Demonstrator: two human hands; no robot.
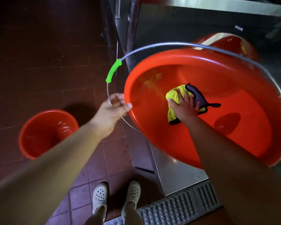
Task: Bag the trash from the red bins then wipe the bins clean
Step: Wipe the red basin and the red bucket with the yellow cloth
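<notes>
While my left hand (113, 109) pinches the thin wire handle (152, 47) beside the big red plastic bin's (217, 132) rim, bin tilted toward me, my right hand (184, 105) pressing a yellow-and-grey cloth (173, 95) flat-fingered against its inside, second red bin (45, 133) upright on the tiled floor (47, 54), well apart.

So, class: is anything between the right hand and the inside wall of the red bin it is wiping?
Only the yellow cloth itself, which the right hand presses flat against the inner wall of the red bin. No trash shows inside. The left hand grips the wire handle at the rim.
</notes>
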